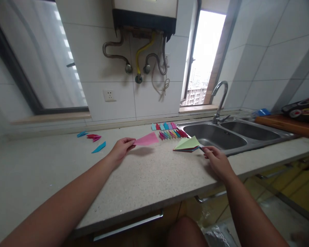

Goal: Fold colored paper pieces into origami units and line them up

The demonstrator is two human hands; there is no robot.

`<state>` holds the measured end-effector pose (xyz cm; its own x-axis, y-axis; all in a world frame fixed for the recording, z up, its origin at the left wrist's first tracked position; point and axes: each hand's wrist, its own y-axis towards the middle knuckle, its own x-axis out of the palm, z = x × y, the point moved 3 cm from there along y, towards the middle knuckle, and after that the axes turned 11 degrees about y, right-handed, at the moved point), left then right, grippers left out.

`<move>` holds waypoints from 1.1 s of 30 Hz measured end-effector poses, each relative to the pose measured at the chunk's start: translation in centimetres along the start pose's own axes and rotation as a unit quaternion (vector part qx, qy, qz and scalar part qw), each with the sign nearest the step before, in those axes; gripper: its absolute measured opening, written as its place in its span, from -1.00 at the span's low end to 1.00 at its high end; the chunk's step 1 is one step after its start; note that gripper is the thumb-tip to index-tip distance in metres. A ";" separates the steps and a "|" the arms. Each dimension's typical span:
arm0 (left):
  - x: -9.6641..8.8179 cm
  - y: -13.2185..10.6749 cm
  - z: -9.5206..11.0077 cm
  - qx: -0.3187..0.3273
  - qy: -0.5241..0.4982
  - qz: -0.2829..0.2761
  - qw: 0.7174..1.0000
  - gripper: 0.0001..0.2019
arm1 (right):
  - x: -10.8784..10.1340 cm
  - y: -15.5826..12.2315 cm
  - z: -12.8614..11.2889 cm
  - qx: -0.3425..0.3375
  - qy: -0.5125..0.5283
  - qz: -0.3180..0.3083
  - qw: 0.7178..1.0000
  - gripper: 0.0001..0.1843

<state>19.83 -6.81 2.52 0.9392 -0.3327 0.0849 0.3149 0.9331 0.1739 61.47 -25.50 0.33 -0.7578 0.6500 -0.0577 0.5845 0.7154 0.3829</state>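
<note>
My left hand (124,148) pinches a pink sheet of paper (146,139) by its left corner, holding it above the countertop. My right hand (216,158) grips the right corner of a stack of coloured paper (186,144); a pale green sheet lies on top with its edge lifted. Behind the papers stand rows of small folded paper pieces (173,134) in several colours, beside the sink. To the left of my left hand lie a blue folded paper (99,147), a red and pink folded piece (94,137) and another blue one (82,134).
A steel double sink (216,135) with a faucet (220,99) is at the right. Beyond it, a wooden board (285,124) carries a dark patterned bag (305,109). The countertop's front edge (149,202) runs near my body, above drawers with metal handles. A water heater (144,17) hangs on the tiled wall.
</note>
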 end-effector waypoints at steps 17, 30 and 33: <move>18.5 4.9 -3.7 -0.043 -0.088 -0.020 0.995 -0.89 | -1.1 0.3 1.3 0.027 0.180 0.098 0.978 -0.80; 20.9 5.5 -6.3 -0.036 0.006 -0.019 0.999 -0.89 | -0.7 0.6 1.3 0.038 0.154 0.071 0.985 -0.77; 21.0 5.3 -6.2 -0.016 0.053 -0.025 0.998 -0.92 | -0.6 0.6 1.2 0.041 0.150 0.069 0.985 -0.76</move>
<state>42.09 -7.98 -0.88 0.9307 -0.3648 -0.0283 0.3649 0.9197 0.1447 62.62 -25.12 -0.54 -0.7144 0.6459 0.2693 0.6996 0.6521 0.2921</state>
